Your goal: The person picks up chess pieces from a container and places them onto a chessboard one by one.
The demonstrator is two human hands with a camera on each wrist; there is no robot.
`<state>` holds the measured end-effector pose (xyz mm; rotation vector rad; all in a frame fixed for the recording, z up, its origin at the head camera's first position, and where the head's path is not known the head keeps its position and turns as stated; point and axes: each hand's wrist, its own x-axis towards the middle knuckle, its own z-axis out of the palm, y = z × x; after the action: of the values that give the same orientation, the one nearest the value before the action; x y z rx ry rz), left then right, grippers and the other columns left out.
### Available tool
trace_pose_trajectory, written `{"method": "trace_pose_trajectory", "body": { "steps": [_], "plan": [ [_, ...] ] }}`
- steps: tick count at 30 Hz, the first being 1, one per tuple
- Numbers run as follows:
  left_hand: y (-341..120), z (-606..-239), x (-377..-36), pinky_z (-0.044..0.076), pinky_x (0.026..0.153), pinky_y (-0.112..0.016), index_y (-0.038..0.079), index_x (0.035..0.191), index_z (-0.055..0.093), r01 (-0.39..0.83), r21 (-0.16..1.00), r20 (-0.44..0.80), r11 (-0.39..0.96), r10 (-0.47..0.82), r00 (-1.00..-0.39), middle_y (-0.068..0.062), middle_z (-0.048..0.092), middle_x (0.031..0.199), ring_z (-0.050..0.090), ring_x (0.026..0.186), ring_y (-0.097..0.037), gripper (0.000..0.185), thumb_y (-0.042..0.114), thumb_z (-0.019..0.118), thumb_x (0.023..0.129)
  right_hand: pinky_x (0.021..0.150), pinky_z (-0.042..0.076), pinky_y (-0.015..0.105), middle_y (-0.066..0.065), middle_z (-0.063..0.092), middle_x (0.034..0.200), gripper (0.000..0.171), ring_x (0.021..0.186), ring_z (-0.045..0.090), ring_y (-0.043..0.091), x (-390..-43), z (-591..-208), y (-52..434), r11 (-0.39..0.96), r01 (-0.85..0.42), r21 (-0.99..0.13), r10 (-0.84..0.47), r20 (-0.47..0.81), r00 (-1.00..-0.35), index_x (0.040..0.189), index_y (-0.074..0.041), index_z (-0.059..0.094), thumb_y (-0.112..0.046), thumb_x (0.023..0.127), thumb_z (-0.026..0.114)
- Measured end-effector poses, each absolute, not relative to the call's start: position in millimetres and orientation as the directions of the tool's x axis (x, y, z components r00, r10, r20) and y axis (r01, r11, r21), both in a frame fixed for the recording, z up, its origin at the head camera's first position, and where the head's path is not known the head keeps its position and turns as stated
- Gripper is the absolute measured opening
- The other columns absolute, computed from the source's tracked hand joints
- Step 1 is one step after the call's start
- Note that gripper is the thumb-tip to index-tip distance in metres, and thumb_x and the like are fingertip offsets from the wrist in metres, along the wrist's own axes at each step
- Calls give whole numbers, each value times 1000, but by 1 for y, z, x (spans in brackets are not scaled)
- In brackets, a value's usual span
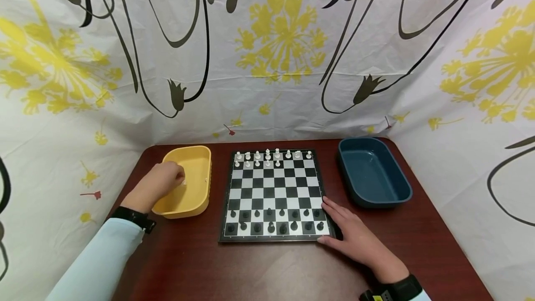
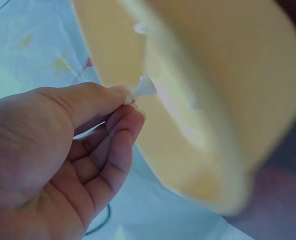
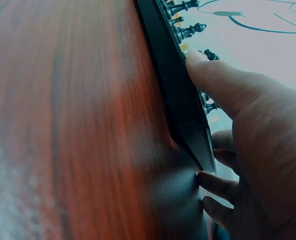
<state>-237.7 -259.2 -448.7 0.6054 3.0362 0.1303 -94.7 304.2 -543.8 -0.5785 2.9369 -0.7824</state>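
Note:
Over the yellow tray [image 1: 203, 161], my left hand [image 1: 165, 181] pinches a small white chess piece [image 2: 147, 87] between thumb and fingertips. Its flared end points away from the fingers, which cover the rest. My right hand [image 1: 355, 236] rests at the near right corner of the chessboard [image 1: 273, 181], fingers along the right edge and thumb at the front edge. White chess pieces [image 1: 268, 154] stand in a full far row, with several pawns [image 1: 257, 164] on the left of the row before it. Black chess pieces [image 1: 270, 227] fill the two near rows.
Another white piece [image 2: 140, 28] lies in the yellow tray. A dark blue tray [image 1: 362, 199] stands right of the board. The reddish-brown table [image 1: 188, 259] is bordered at the back and sides by a hanging white cloth [image 1: 234, 59] with printed flowers.

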Motion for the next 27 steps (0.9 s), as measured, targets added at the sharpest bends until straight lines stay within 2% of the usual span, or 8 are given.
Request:
{"method": "trace_pose_trajectory", "body": {
  "steps": [7,10,14,19,22,27],
  "plan": [
    [-222,-431,-263,51,73,-43,12,80,74,406,88,-13,910,409,-913,1,64,75,58,73,-21,24,7,73,104,120,41,66,-2,34,179,97,159,42,34,-95,-543,303,806,-334,-489,-365,34,-931,170,-19,45,-71,95,77],
    [-197,-422,-270,51,72,-41,11,87,78,407,111,-27,907,412,-911,-1,67,80,58,75,-22,18,9,74,105,120,41,66,-2,34,179,97,159,42,34,-95,-542,303,806,-334,-489,-365,34,-930,170,-18,45,-70,94,78],
    [-157,-411,-277,57,78,-41,9,98,82,468,116,-21,876,473,-881,-2,75,91,65,83,-22,9,10,75,104,119,41,66,-2,34,179,97,158,42,33,-96,-542,303,809,-334,-484,-365,32,-930,170,-18,45,-70,94,78],
    [-109,-408,-292,55,75,-38,10,88,81,587,71,37,807,586,-810,-1,73,86,64,77,-20,18,5,70,102,120,41,66,-2,34,179,98,159,42,33,-96,-541,302,811,-332,-482,-365,26,-931,170,-19,45,-72,94,76],
    [-83,-408,-300,51,71,-34,11,87,80,612,62,38,789,611,-791,0,72,84,59,74,-18,22,3,67,103,119,41,65,-2,35,179,98,158,42,33,-96,-541,303,811,-333,-481,-366,29,-930,170,-19,45,-72,94,76],
    [-42,-402,-308,49,73,-32,11,89,78,648,61,21,759,648,-761,-1,71,87,56,75,-16,22,7,66,108,119,41,65,-2,35,178,98,158,42,34,-95,-542,304,810,-335,-481,-364,35,-931,170,-19,45,-72,94,76]
  ]
}}
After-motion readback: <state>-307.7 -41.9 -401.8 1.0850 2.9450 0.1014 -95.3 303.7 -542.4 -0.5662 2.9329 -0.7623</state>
